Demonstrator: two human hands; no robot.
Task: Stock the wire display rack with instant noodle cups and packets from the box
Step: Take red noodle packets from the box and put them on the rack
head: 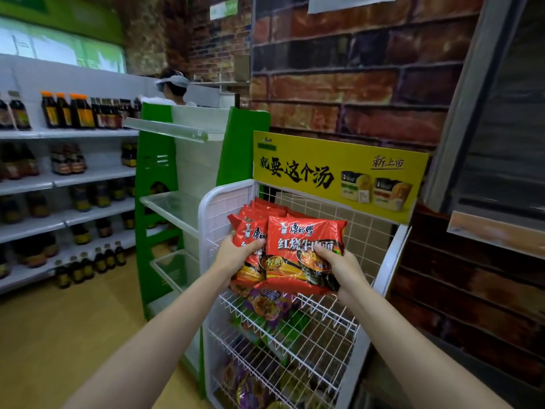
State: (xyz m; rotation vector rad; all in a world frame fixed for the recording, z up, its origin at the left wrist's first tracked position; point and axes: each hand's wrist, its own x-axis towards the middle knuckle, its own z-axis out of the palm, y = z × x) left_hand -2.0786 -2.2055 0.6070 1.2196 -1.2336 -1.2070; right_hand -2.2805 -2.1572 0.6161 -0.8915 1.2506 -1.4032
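Left hand [236,255] fingers curled round 1 red noodle packet [250,240]; right hand [339,265] fingers clamped on second red packet [303,252]. Both held frame centre over top tier of white wire rack [392,261]. Purple and green packets [265,308] on lower tiers.

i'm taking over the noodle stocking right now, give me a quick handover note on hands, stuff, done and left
Left hand grips a red noodle packet; right hand grips another red packet in front of it. Both are held at the top shelf of the white wire rack, where more red packets already stand.
Done: lower shelves hold purple and green packets.
Left: set these two in. The right side of the top shelf looks bare. The box and any cups are out of view.
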